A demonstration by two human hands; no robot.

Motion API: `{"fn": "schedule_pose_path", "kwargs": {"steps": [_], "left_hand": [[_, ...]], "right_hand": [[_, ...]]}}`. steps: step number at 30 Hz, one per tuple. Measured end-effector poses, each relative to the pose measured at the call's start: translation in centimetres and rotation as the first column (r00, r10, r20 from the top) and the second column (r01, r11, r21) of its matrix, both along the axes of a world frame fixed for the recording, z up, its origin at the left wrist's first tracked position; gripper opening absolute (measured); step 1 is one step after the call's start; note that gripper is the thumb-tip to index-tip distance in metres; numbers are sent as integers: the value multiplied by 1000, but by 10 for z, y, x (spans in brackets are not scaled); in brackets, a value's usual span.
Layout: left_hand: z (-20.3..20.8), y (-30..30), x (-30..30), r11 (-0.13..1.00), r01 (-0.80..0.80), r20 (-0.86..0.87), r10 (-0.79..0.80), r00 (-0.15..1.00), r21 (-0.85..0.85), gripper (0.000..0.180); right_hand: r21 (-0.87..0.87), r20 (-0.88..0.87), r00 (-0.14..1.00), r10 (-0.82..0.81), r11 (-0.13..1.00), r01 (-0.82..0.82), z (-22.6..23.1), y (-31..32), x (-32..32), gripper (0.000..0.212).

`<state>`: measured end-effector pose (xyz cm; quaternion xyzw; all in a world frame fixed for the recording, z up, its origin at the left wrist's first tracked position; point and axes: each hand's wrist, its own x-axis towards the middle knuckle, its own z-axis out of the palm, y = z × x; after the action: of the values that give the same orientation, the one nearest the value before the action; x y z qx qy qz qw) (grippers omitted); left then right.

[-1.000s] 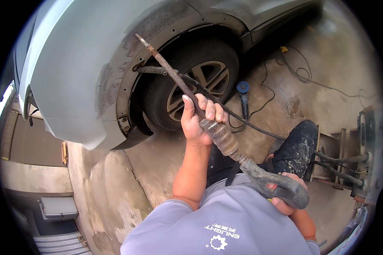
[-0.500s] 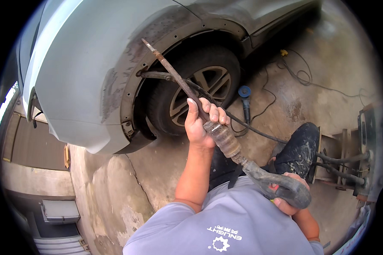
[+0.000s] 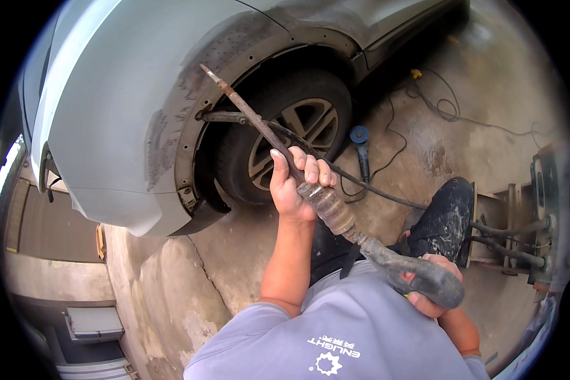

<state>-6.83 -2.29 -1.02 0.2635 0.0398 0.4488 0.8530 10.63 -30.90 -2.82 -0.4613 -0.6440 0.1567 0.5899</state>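
A long slide hammer (image 3: pixel 326 208) with a rusty rod, a ribbed metal weight and a dark handle runs diagonally across the view. My left hand (image 3: pixel 297 190) is closed around the rod just above the weight. On the handle, at my right side, my right hand (image 3: pixel 428 305) is closed; the handle hides part of it. The rod's pointed tip lies over the scuffed wheel arch of the silver-grey car fender (image 3: pixel 120 126); whether it touches, I cannot tell. Beside the rod, a metal clamp (image 3: pixel 225 116) sits on the arch edge.
Behind the rod stands the car wheel (image 3: pixel 307 123). An angle grinder (image 3: pixel 362 155) with a blue disc lies on the concrete floor beside it. A black cable (image 3: pixel 383 196) crosses toward a machine (image 3: pixel 541 221) at the right. A yellow plug (image 3: pixel 416 73) lies farther off.
The whole view has shifted slightly, so the car and the rod tip appear a little farther left. Both hands keep the same hold on the slide hammer.
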Motion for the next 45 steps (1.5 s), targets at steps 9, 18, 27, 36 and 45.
{"fn": "schedule_pose_path", "kwargs": {"steps": [9, 18, 27, 36, 45], "left_hand": [[-7, 6, 3, 998, 34, 86, -38, 996, 47, 51], [-5, 2, -1, 999, 32, 67, -34, 997, 25, 51], [-2, 1, 1, 999, 39, 76, -41, 996, 17, 51], [26, 34, -2, 998, -20, -4, 19, 1000, -53, 69], [10, -8, -6, 1000, 2, -26, -3, 1000, -7, 53]], "right_hand": [[5, -81, 995, -55, 998, 55, -4, -1, -6, 39], [0, -26, 999, -22, 1000, 22, 10, 2, -6, 25], [-68, -186, 981, -55, 997, 43, 9, -12, -15, 21], [-27, -264, 964, 24, 999, -33, 5, -2, -14, 28], [-169, -114, 985, -133, 979, 113, -9, -6, -17, 34]]}}
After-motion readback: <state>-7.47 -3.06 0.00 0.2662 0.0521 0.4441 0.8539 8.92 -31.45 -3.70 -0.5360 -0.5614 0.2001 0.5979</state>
